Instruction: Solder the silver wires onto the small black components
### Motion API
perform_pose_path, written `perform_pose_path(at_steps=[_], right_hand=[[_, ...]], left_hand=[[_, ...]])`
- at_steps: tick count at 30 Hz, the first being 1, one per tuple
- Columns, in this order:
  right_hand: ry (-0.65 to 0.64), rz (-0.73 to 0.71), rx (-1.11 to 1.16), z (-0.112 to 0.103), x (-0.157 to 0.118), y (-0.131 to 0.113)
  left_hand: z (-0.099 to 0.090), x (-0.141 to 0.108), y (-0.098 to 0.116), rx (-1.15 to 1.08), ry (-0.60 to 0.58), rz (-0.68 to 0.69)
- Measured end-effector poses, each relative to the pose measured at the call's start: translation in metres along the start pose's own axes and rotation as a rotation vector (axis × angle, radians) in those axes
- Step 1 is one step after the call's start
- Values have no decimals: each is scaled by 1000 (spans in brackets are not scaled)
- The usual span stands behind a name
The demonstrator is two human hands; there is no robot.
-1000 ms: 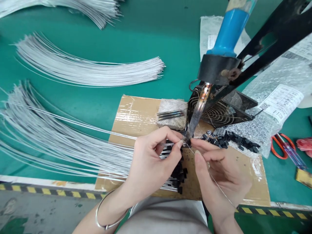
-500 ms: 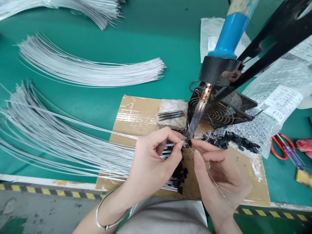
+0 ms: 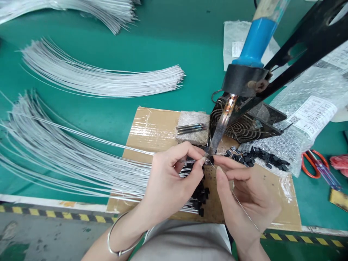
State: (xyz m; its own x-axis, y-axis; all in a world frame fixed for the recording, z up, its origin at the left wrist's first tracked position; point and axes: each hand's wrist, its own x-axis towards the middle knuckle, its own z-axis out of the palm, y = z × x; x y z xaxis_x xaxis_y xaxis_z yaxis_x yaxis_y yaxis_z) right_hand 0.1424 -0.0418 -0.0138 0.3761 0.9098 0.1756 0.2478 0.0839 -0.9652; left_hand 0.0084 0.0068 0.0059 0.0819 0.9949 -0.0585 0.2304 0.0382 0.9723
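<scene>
My left hand (image 3: 176, 174) pinches the end of a grey wire (image 3: 130, 148) right beside the tip of a soldering iron (image 3: 221, 127), which is clamped pointing down. Between thumb and fingers, my right hand (image 3: 241, 188) grips a thin solder wire (image 3: 244, 210); its end meets the iron tip. A small dark piece sits at the tip, mostly hidden by my fingers. Under my left hand lies a bundle of grey wires (image 3: 89, 156) with black connectors (image 3: 200, 195) on their ends. Loose black connectors (image 3: 258, 156) are heaped to the right of the iron.
A black fan (image 3: 244, 123) stands behind the iron, below its black metal bracket (image 3: 304, 47). Thin rods (image 3: 191, 128) rest on a pale block on the cardboard (image 3: 152, 123). Another wire bundle (image 3: 108, 81) lies farther back. Right are bubble wrap bags (image 3: 293, 108) and orange-handled scissors (image 3: 311, 165).
Both hands hold almost the same pose at the iron tip. The view has shifted very slightly; nothing else has visibly moved.
</scene>
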Motion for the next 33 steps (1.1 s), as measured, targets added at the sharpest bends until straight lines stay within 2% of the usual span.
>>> perform_pose_path(at_steps=[28, 33], right_hand=[[-28, -55, 9, -2, -1, 5], [21, -48, 17, 1, -1, 3]], left_hand=[[0, 0, -1, -2, -9, 29], [1, 0, 0, -16, -1, 39]])
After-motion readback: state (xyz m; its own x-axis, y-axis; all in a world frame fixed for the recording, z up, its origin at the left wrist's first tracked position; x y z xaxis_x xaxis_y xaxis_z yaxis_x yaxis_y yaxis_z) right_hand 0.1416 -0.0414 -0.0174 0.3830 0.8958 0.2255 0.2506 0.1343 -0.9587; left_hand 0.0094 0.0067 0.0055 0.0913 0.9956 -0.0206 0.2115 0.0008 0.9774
